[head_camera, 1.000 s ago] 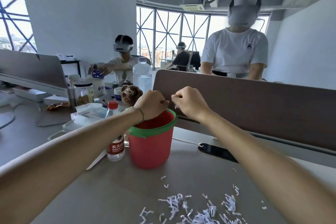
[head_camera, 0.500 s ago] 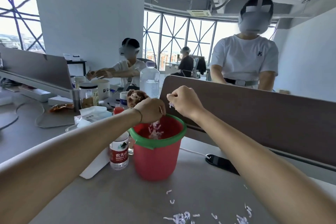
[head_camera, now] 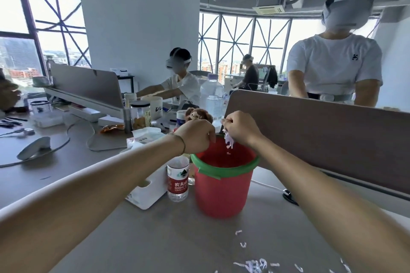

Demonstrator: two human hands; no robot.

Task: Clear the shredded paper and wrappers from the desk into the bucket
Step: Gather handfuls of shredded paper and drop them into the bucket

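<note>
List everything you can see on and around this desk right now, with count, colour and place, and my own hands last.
bucket: one, red with green rim, centre of the desk
shredded paper: scattered white strips, desk near the bottom edge; a few more fall into the bucket
water bottle: one, clear with red label, left of the bucket
large water bottle: one, clear, behind the bucket
doll: one, brown-haired, behind the hands
jar: one, clear with dark lid, left rear
divider panel: one, brown, right of the bucket
people in headsets: three, across the room
left hand: curled over the bucket's rim, contents hidden
right hand: over the bucket, its grip pinching paper strips
</note>
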